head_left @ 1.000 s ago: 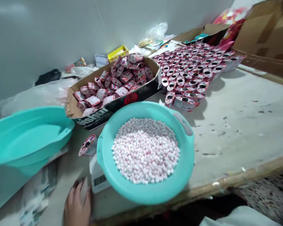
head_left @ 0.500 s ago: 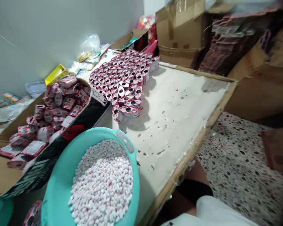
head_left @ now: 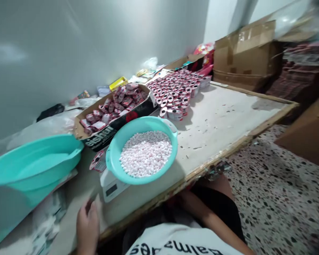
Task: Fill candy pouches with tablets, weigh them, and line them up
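Observation:
My left hand [head_left: 87, 225] is over the near left part of the table, slightly blurred, with thumb and finger apart and nothing visible in it. Just beyond it is a white kitchen scale [head_left: 113, 187] with a small dark display. A turquoise bowl [head_left: 142, 122] rests on the scale, part-filled with small white-pink pellets [head_left: 146, 154]. My right hand [head_left: 181, 199] is low by my lap, below the table's near edge; its fingers are hidden in shadow. One printed pouch [head_left: 99, 161] stands left of the bowl.
Behind the bowl, a black-sided carton [head_left: 103, 136] holds many red-and-white packets. Many upright pouches with dark round openings [head_left: 175, 88] crowd the table's far side. A larger turquoise tub [head_left: 37, 156] stands at left. Cardboard boxes [head_left: 241, 56] are beyond the wooden-edged table [head_left: 218, 124].
The view has swung left and drawn back, so the bowl appears smaller. Both my hands, the scale and more of the turquoise tub have come into sight.

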Action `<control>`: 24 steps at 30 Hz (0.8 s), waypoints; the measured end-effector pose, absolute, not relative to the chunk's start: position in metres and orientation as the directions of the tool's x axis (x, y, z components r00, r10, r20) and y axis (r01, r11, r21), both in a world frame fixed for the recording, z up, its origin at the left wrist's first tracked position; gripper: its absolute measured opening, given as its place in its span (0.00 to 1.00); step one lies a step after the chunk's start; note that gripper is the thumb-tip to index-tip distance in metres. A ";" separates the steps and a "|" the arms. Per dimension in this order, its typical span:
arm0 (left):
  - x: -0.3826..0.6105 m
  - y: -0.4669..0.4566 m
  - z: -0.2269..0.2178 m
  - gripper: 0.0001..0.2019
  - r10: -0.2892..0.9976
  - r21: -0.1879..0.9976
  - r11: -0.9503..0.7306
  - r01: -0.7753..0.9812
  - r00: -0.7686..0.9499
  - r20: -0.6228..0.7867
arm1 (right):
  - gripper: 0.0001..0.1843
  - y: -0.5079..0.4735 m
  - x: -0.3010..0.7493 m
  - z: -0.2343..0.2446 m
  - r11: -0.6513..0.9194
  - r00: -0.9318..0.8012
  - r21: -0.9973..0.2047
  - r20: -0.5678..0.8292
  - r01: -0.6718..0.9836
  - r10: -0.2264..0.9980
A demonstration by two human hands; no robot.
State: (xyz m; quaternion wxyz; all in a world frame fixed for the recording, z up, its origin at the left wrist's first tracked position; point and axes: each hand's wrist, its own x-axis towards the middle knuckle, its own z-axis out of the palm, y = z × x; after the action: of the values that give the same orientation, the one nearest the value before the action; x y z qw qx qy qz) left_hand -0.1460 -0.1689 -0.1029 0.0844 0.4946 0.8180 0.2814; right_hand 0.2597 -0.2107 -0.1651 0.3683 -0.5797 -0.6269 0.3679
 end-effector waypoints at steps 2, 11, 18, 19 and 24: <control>-0.138 -0.175 -0.100 0.32 0.867 0.582 0.279 0.764 -0.461 0.190 | 0.11 -0.226 0.264 -0.173 0.096 -0.095 -0.883 0.059 0.460 0.994; -0.122 -0.199 -0.083 0.06 0.844 0.380 -0.287 0.880 0.044 0.535 | 0.16 -0.211 0.262 -0.039 0.501 -0.048 -0.638 0.590 0.585 0.806; -0.124 -0.208 -0.078 0.06 0.836 0.408 -0.486 0.773 0.276 0.474 | 0.17 -0.076 0.208 0.015 0.448 -0.346 -0.443 0.295 0.777 0.891; -0.124 -0.208 -0.077 0.06 0.844 0.430 -0.479 0.765 0.268 0.464 | 0.21 -0.061 0.206 0.007 0.445 -0.392 -0.397 0.213 0.803 0.895; -0.124 -0.203 -0.074 0.03 0.889 0.523 -0.415 0.744 0.210 0.407 | 0.24 -0.027 0.203 -0.032 0.468 -0.529 -0.347 -0.102 0.813 0.843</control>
State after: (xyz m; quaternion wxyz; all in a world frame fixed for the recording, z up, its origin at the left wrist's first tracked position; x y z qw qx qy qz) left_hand -0.1240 -0.2027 -0.0738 0.1074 0.7705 0.5299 0.3377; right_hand 0.2033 -0.0267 -0.0316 0.0416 -0.4837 -0.8557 0.1790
